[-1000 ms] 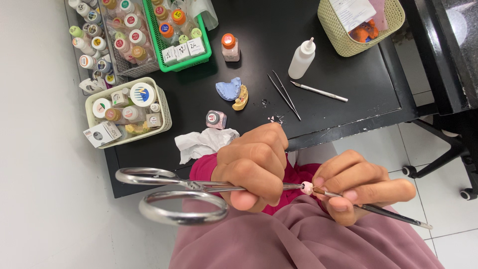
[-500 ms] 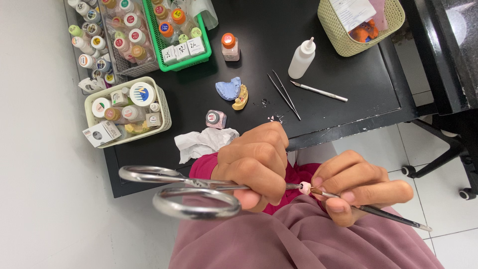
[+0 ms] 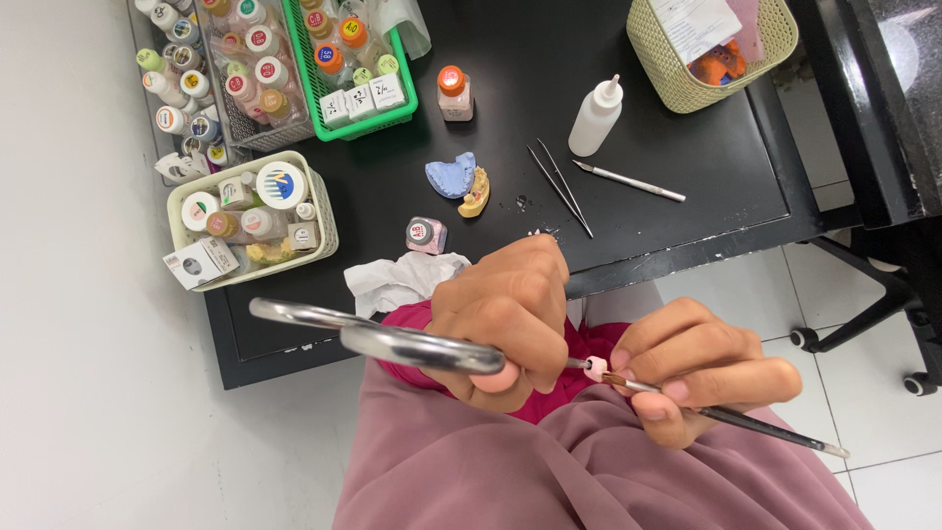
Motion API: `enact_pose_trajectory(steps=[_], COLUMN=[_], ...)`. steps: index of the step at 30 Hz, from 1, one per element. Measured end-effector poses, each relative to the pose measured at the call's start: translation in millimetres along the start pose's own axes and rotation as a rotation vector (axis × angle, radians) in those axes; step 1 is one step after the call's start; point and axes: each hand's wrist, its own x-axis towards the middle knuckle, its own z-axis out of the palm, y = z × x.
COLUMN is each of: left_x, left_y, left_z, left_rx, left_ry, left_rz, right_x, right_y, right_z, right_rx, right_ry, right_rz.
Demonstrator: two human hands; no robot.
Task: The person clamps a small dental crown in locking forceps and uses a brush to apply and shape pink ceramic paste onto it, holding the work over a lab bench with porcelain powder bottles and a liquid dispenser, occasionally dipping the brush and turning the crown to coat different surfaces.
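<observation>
The black bench [image 3: 687, 226] fills the upper part of the view, with white floor to its left and the person's mauve clothing across the bottom. On the bench stand a green basket [image 3: 365, 126] of capped bottles, a cream basket [image 3: 324, 221] of small jars at the left edge, and a woven basket [image 3: 659, 59] at the top right. Smaller things lie between them: a white squeeze bottle [image 3: 595, 118], a crumpled tissue [image 3: 397, 283] at the near edge, a blue dental cast [image 3: 450, 177] touching a yellowish one, tweezers [image 3: 559, 186] and a thin silver tool [image 3: 630, 182].

Below the bench edge, over the lap, the left hand [image 3: 505, 319] is closed around a long metal clamp [image 3: 392, 342] with ring handles (these jut out to the left, blurred and close to the camera). At the clamp's tip, between the two hands, sits a small pinkish-white tooth piece [image 3: 595, 368]. The right hand [image 3: 702, 368] is closed on a fine brush [image 3: 746, 422], fingers pinching it near the bristle end. The brush's long axis runs from lower right up toward the left, so its tip meets the tooth piece from the right; the clamp comes in from the left, roughly in line with it. The right hand's fingers lie just beside the piece, nearer than the left's.
</observation>
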Motion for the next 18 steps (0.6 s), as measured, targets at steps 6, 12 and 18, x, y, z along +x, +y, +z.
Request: enact_pose_trajectory(steps=[6,12,18], left_x=[-2,0,-2], left_y=[0,2,3], left_z=[-4,-7,-11], left_rx=[-0.004,0.004,0.022], left_ry=[-0.025,-0.049,-0.103], left_rz=[-0.012,-0.024,-0.062], right_x=[0,1,0], right_y=[4,0,-1], right_z=[1,0,2], right_rx=[-0.027,-0.030,-0.015], right_ry=[-0.039,-0.044,0.012], right_rz=[-0.049,-0.015,-0.002])
